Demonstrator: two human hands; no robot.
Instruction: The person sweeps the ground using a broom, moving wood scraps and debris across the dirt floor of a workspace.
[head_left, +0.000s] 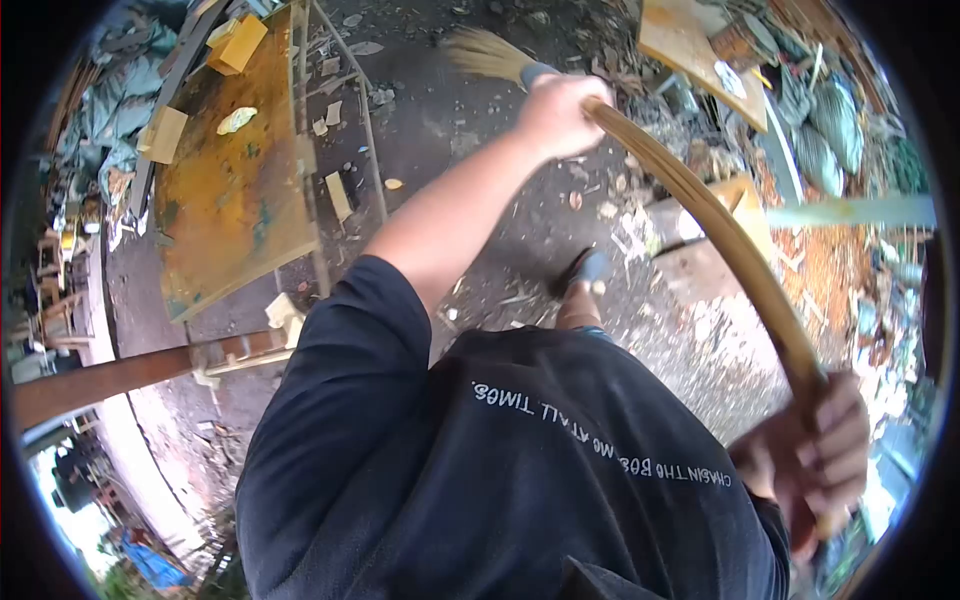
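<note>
A broom with pale straw bristles (485,55) and a long wooden handle (715,215) crosses the upper right of the view; its handle looks curved through the wide lens. My left hand (563,115) is closed around it just behind the bristles. Further down, my right hand (820,450) wraps around the other end of the handle, slightly blurred. The bristles are over the dark dirt floor (440,120).
A stained board (240,170) lies at left with wooden blocks (238,45) near its top. Wood scraps and leaves litter the ground. A light board (700,55) and filled sacks (835,125) are at upper right. A brown beam (120,382) extends in from the left edge.
</note>
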